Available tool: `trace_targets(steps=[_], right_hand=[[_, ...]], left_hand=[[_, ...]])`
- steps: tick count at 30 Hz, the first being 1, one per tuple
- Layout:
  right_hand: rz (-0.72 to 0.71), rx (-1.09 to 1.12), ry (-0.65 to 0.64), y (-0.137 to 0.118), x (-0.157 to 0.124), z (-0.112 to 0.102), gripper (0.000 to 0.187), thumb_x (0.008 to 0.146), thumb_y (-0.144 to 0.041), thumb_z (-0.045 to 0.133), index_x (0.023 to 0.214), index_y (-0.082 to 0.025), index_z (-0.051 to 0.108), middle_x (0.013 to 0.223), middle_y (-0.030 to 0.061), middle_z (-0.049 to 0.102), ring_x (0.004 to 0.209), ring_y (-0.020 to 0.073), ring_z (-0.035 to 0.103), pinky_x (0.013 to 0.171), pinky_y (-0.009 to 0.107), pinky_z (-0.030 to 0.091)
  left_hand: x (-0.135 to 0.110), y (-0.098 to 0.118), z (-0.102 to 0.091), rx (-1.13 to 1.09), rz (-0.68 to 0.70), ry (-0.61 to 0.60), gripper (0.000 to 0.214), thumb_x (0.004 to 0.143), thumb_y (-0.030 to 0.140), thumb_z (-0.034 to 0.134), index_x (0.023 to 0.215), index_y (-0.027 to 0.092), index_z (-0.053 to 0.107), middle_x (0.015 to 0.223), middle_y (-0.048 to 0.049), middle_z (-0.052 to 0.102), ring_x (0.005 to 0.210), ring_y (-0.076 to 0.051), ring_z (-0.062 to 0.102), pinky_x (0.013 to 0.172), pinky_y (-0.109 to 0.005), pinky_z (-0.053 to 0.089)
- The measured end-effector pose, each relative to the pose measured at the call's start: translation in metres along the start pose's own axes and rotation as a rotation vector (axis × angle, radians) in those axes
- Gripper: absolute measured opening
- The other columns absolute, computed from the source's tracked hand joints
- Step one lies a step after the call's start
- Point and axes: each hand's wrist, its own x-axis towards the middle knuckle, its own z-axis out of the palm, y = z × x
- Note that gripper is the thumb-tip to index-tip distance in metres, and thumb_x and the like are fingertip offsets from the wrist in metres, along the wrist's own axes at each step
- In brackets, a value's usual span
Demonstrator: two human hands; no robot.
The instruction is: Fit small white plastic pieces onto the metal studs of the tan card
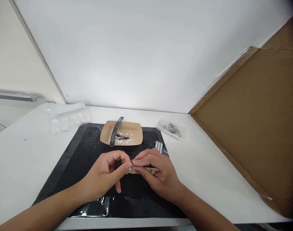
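My left hand [105, 176] is closed in a pinch, thumb and index finger meeting over the middle of the black mat [88, 166]. My right hand [158, 170] pinches at the same spot, its fingertips almost touching the left ones. A tiny pale and metallic piece [131, 165] shows between the two sets of fingertips; its kind is too small to tell. Just under the fingers lies a tan strip [149, 170], partly covered by my right hand. Small shiny metal pieces [156, 170] sit at the strip's right end.
Beyond my hands, a tan cardboard tray [137, 128] holds white scraps, with a curved black nail file [116, 131] across it. White-spotted sticker sheet [159, 146] lies right of it. A clear box [171, 129] stands back right, a clear case [69, 120] back left. Cardboard [252, 118] borders the right.
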Motion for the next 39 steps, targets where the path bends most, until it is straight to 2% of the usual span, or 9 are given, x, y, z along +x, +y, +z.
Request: trace_targets(steps=[7, 17, 23, 32, 39], right_hand=[[0.006, -0.013, -0.015, 0.0028, -0.0022, 0.0021, 0.01, 0.099, -0.02, 0.074, 0.093, -0.027, 0.075, 0.096, 0.0025, 0.078, 0.087, 0.0177, 0.073, 0.077, 0.034, 0.057], [0.001, -0.015, -0.017, 0.0026, -0.0009, 0.0035, 0.01, 0.098, -0.019, 0.074, 0.091, -0.026, 0.073, 0.095, 0.0013, 0.079, 0.086, 0.0175, 0.073, 0.079, 0.035, 0.054], [0.076, 0.054, -0.017, 0.0019, -0.001, 0.0052, 0.008, 0.097, -0.021, 0.076, 0.091, -0.026, 0.075, 0.091, 0.0016, 0.079, 0.087, 0.0185, 0.074, 0.076, 0.033, 0.056], [0.198, 0.158, -0.032, -0.0009, -0.0003, 0.0047, 0.006, 0.093, -0.025, 0.082, 0.092, -0.026, 0.076, 0.088, 0.0011, 0.079, 0.081, 0.0169, 0.073, 0.073, 0.03, 0.057], [0.299, 0.227, -0.024, -0.0019, -0.0008, 0.0052, 0.015, 0.091, -0.036, 0.084, 0.09, -0.023, 0.076, 0.085, 0.0021, 0.077, 0.074, 0.0159, 0.071, 0.069, 0.029, 0.058]], left_hand=[[-0.0015, -0.0027, 0.0011, 0.052, -0.028, -0.015, 0.038, 0.097, 0.052, 0.071, 0.092, 0.015, 0.067, 0.086, 0.0012, 0.056, 0.051, -0.006, 0.058, 0.042, -0.017, 0.056], [-0.0041, -0.0079, 0.0024, 0.058, -0.045, 0.008, 0.039, 0.097, 0.055, 0.07, 0.094, 0.017, 0.065, 0.087, 0.0017, 0.054, 0.052, -0.007, 0.06, 0.042, -0.018, 0.054], [-0.005, -0.0072, 0.0038, 0.082, -0.024, 0.023, 0.04, 0.099, 0.056, 0.066, 0.093, 0.017, 0.062, 0.085, 0.0029, 0.051, 0.05, -0.006, 0.056, 0.043, -0.02, 0.055], [-0.0063, -0.0071, 0.0045, 0.144, 0.026, 0.017, 0.035, 0.102, 0.051, 0.062, 0.094, 0.018, 0.06, 0.083, 0.0016, 0.054, 0.055, -0.007, 0.054, 0.051, -0.021, 0.058], [-0.008, -0.0089, 0.004, 0.209, 0.118, 0.02, 0.028, 0.104, 0.043, 0.06, 0.093, 0.018, 0.06, 0.088, 0.0004, 0.056, 0.061, -0.008, 0.056, 0.056, -0.02, 0.055]])
